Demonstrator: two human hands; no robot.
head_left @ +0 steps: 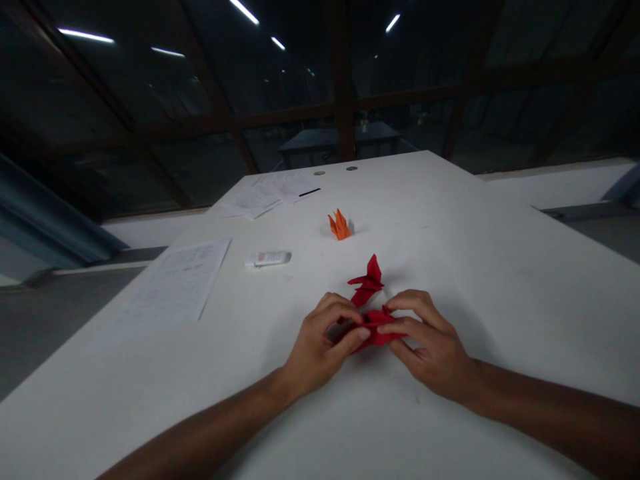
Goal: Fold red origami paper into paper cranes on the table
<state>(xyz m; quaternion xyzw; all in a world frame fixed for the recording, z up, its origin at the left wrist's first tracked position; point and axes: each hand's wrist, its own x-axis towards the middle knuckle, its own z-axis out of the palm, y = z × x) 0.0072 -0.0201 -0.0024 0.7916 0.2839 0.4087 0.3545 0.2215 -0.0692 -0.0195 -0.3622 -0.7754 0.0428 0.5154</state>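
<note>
Head view, left hand (320, 343) and right hand (425, 340), each grip pinching creased red paper figure (373, 313), matte white table (450, 220).

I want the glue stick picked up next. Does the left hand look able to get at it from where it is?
Probably yes. The glue stick lies alone on the white table, with bare tabletop between it and the left hand. But that hand and the right hand are pinching the red paper figure, so it must release first.
</note>
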